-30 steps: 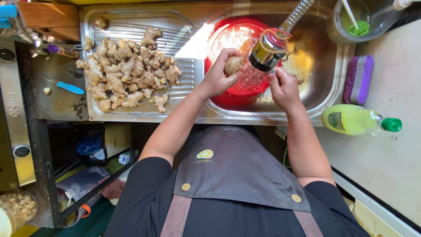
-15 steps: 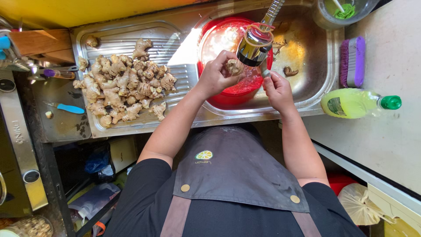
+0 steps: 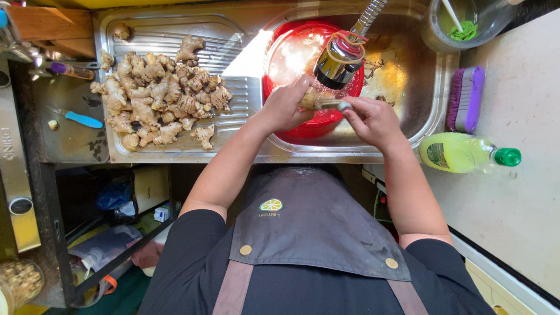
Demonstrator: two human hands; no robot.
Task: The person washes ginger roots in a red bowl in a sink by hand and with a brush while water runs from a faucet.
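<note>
hands dropped just below tap [image 3: 340, 58] | left hand [image 3: 284, 108] grips ginger [image 3: 308, 99] over red bowl [image 3: 280, 81], catching rinse | right hand [image 3: 373, 119] pinches metal scraper [image 3: 333, 105] against ginger

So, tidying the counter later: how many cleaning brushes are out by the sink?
1: a purple brush lying on the counter right of the sink, just above the yellow-green bottle. Others may be hidden out of view.

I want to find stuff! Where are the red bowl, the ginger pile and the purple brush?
red bowl [image 3: 280, 58], head view, left inner wall.
ginger pile [image 3: 157, 99], head view, middle of heap.
purple brush [image 3: 475, 96], head view, its back.
</note>
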